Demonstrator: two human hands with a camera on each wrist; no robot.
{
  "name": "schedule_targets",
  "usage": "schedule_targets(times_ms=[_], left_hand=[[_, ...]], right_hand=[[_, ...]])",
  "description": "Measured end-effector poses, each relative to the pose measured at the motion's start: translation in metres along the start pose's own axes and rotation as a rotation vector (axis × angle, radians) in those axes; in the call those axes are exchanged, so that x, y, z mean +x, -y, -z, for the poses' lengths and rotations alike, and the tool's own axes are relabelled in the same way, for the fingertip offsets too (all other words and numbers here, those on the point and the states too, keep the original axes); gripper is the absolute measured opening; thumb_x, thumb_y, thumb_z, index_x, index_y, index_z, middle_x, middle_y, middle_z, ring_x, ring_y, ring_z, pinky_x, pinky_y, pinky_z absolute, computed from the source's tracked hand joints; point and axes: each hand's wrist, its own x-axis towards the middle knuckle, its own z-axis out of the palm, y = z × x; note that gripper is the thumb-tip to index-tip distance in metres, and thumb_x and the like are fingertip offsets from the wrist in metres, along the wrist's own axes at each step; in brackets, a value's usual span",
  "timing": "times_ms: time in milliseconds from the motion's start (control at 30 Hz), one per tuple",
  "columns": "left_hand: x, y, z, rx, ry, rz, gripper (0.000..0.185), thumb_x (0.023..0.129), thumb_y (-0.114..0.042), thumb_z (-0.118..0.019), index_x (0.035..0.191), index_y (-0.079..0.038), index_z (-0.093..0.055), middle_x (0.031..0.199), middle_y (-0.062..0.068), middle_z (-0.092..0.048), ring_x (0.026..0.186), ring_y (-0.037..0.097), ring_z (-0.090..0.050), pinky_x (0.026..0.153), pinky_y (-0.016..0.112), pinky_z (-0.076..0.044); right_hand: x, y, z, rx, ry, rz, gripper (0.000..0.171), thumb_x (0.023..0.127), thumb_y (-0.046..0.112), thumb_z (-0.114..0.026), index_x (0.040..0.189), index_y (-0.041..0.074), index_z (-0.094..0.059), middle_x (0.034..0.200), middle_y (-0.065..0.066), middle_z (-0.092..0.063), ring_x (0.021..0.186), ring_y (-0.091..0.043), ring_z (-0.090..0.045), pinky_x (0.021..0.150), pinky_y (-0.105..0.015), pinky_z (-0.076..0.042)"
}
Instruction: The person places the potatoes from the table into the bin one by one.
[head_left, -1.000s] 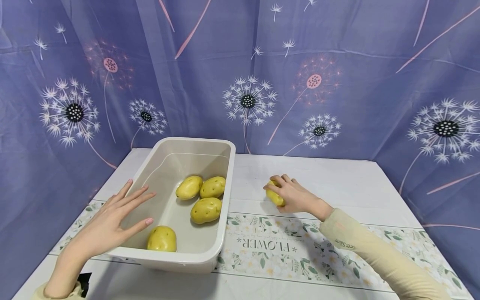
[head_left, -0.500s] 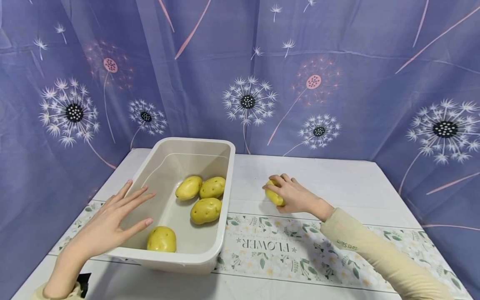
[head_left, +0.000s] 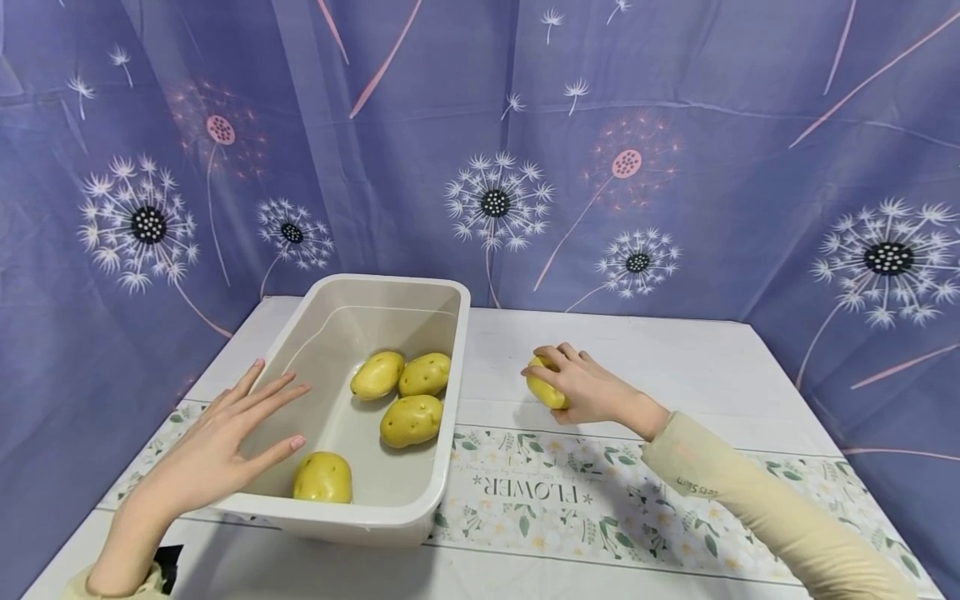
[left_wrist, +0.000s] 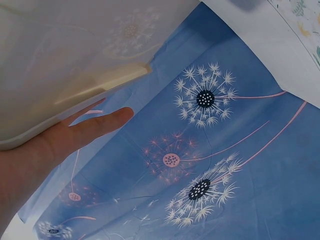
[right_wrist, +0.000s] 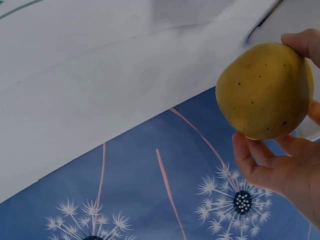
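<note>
My right hand (head_left: 592,392) grips a yellow potato (head_left: 546,385) over the table, to the right of a pale plastic bin (head_left: 462,333). In the right wrist view, thumb and fingertips hold that potato (right_wrist: 265,92) from opposite sides. My left hand (head_left: 213,446) lies at the bin's left rim with its fingers spread, and the left wrist view shows it against the bin wall (left_wrist: 75,55). Inside the bin, one potato (head_left: 322,477) sits at the near end. Three others, a paler potato (head_left: 378,375), a back potato (head_left: 426,374) and a front potato (head_left: 412,421), cluster along the right side.
A white tablecloth (head_left: 637,350) covers the table, with a printed floral band (head_left: 540,517) crossing it. Behind and at both sides hangs a blue-purple curtain (head_left: 405,192) with dandelion patterns.
My right hand has shifted very slightly left and up with the potato in its grip. The left hand, the bin and the potatoes inside stay where they were.
</note>
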Motion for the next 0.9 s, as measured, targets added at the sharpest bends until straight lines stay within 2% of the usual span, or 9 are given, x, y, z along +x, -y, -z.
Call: schedule_targets(times_ms=[633, 900], left_hand=[[0.001, 0.000, 0.001, 0.006, -0.004, -0.004, 0.056, 0.081, -0.038, -0.062, 0.133, -0.028, -0.042, 0.140, 0.013, -0.038, 0.140, 0.023, -0.003, 0.098, 0.067, -0.017], [0.001, 0.000, 0.001, 0.000, 0.006, 0.001, 0.056, 0.082, -0.038, -0.061, 0.133, -0.028, -0.041, 0.140, 0.013, -0.038, 0.140, 0.023, -0.002, 0.099, 0.066, -0.017]], right_hand=[[0.009, 0.004, 0.016, 0.012, -0.057, 0.049, 0.069, 0.060, 0.022, -0.075, 0.124, 0.018, -0.050, 0.123, -0.013, -0.046, 0.103, -0.028, -0.047, 0.069, -0.040, -0.047], [0.013, 0.005, 0.023, -0.003, -0.053, 0.061, 0.068, 0.061, 0.025, -0.075, 0.124, 0.019, -0.050, 0.124, -0.012, -0.046, 0.104, -0.028, -0.046, 0.070, -0.039, -0.047]])
